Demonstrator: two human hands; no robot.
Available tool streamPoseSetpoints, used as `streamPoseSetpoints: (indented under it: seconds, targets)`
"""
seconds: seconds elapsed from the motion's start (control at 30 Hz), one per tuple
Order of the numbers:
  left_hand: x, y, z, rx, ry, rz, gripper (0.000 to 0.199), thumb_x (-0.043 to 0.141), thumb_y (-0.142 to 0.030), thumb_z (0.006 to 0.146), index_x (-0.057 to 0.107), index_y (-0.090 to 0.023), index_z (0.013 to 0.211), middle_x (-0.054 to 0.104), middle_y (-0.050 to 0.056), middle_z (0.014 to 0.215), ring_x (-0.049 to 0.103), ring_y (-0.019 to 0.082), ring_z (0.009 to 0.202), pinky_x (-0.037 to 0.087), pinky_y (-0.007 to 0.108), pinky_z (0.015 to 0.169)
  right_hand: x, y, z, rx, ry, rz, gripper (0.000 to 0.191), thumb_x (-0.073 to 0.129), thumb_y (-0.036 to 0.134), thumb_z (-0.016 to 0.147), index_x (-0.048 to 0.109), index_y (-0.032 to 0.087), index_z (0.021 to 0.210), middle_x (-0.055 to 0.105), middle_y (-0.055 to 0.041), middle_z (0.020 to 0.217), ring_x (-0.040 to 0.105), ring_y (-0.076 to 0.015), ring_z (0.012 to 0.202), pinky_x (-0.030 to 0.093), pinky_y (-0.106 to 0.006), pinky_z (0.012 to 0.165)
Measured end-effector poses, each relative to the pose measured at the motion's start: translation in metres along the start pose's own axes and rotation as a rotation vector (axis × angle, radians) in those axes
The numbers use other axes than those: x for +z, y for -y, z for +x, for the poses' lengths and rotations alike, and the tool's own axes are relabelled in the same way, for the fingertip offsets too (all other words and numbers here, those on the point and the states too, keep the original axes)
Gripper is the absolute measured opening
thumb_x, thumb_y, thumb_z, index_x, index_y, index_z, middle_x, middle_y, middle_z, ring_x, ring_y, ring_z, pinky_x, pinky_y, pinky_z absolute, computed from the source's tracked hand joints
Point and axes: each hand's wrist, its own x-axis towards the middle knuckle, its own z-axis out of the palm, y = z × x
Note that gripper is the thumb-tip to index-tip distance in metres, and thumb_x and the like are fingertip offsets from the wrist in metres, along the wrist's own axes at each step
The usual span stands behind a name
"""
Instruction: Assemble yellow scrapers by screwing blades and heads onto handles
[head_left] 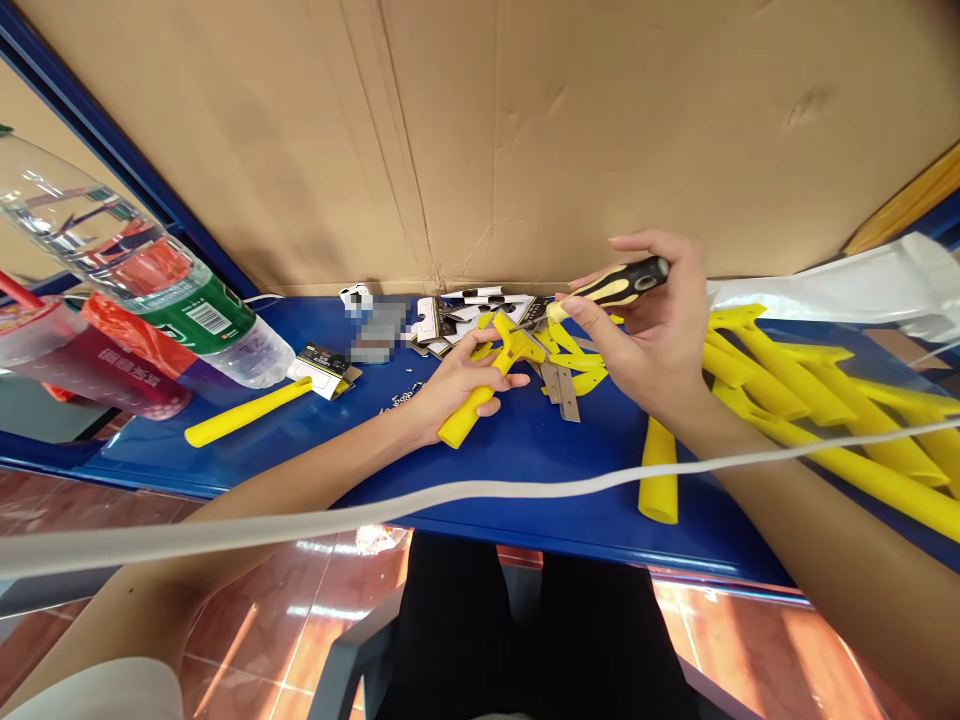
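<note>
My left hand [457, 385] is closed around a yellow scraper handle [480, 402], its forked head pointing up and away. In my right hand [652, 330] is a screwdriver [615, 286] with a black and cream grip. The screwdriver's shaft points left toward the scraper head; whether its tip touches a screw is too small to tell. Just right of the head lie metal blades [559, 388] and several flat yellow plastic pieces [581, 365]. Small screws [401, 398] are scattered on the blue table left of my left hand.
Several yellow handles [810, 390] are piled at right; one yellow handle [660, 475] lies under my right forearm. At left stand a water bottle [202, 310] and a red drink cup [90, 355], near a carded scraper [251, 412]. A white cable [480, 490] crosses in front.
</note>
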Motion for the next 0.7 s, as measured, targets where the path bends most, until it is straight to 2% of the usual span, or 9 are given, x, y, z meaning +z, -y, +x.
streamPoseSetpoints:
  seconds: [0.07,0.13,0.2,0.27,0.37,0.53,0.7]
  targets:
    - [0.002,0.0,-0.001,0.002,0.03,0.02,0.076,0.089,-0.003,0.068,0.057,-0.029,0.131,0.075,0.01,0.143,0.087,0.023,0.101,0.035,0.013,0.046,-0.002,0.004,0.001,0.0,-0.06,-0.032,0.059,0.097,0.064,0.093,0.064,0.044,0.137,0.079,-0.0087,0.135,0.084,-0.0399,0.123,0.076,-0.059,0.097]
    - [0.003,-0.001,-0.003,0.007,0.056,0.033,0.075,0.089,-0.003,0.067,0.056,-0.029,0.13,0.074,0.009,0.144,0.087,0.022,0.098,0.034,0.014,0.045,-0.003,0.01,0.004,-0.015,-0.097,-0.029,0.052,0.093,0.062,0.098,0.062,0.042,0.134,0.079,-0.0085,0.131,0.083,-0.0386,0.123,0.075,-0.057,0.099]
    - [0.004,-0.001,-0.004,0.014,0.071,0.041,0.074,0.09,-0.003,0.067,0.057,-0.029,0.129,0.074,0.008,0.144,0.087,0.022,0.098,0.034,0.013,0.045,-0.003,0.017,0.006,-0.017,-0.071,0.026,0.043,0.088,0.058,0.104,0.061,0.042,0.132,0.08,-0.0065,0.124,0.084,-0.0362,0.12,0.073,-0.058,0.104]
    - [0.004,-0.002,-0.004,0.016,0.079,0.044,0.074,0.091,-0.004,0.068,0.057,-0.029,0.129,0.073,0.008,0.142,0.086,0.022,0.099,0.034,0.013,0.045,-0.002,0.023,0.008,-0.007,-0.019,0.105,0.038,0.086,0.055,0.106,0.06,0.043,0.131,0.079,-0.004,0.126,0.086,-0.0334,0.115,0.072,-0.059,0.108]
    - [0.001,-0.002,-0.002,0.005,0.061,0.028,0.074,0.09,-0.003,0.067,0.058,-0.029,0.129,0.074,0.008,0.141,0.086,0.022,0.101,0.033,0.014,0.046,0.0,0.029,0.008,0.026,0.031,0.153,0.041,0.087,0.056,0.105,0.059,0.044,0.132,0.08,-0.0021,0.132,0.087,-0.0312,0.112,0.071,-0.059,0.11]
    - [-0.004,0.001,0.004,0.003,0.006,-0.019,0.078,0.087,0.0,0.064,0.06,-0.029,0.131,0.076,0.009,0.136,0.085,0.022,0.103,0.032,0.013,0.048,0.004,0.029,0.005,0.054,0.068,0.109,0.045,0.087,0.063,0.104,0.057,0.04,0.128,0.085,-0.0032,0.115,0.086,-0.0332,0.118,0.072,-0.059,0.106]
    - [-0.006,0.002,0.005,0.013,-0.025,-0.034,0.082,0.084,0.002,0.064,0.062,-0.028,0.137,0.077,0.01,0.134,0.084,0.023,0.106,0.031,0.013,0.048,0.006,0.029,0.003,0.054,0.039,0.06,0.044,0.09,0.061,0.103,0.058,0.037,0.123,0.085,-0.0048,0.114,0.088,-0.0336,0.114,0.074,-0.058,0.101]
